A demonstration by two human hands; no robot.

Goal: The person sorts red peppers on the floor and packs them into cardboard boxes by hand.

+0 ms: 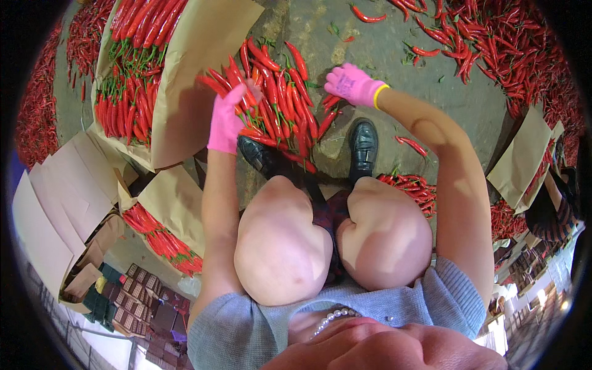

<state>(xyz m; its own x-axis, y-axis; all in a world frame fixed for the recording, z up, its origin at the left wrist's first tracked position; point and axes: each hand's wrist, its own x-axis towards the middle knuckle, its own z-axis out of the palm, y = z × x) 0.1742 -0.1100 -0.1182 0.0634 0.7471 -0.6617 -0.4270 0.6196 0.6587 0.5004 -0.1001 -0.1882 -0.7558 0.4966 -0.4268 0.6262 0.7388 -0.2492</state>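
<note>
Presently, a bunch of red chilli peppers (236, 75) is clasped by the pink-gloved left hand (227, 120). The loose chilli pile (287, 102) is positioned between the hands, nearer the left, with long axes running mostly fore-and-aft; closure of the pink-gloved right hand (351, 85), at the pile's right edge, cannot be determined.

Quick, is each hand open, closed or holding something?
Left hand: closed, holding red chilies.
Right hand: curled by other chilies; whether it grips any cannot be told.

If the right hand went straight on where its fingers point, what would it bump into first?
Most likely the heap of red chili peppers just to its left; the right hand points that way, though its height is unclear.
</note>
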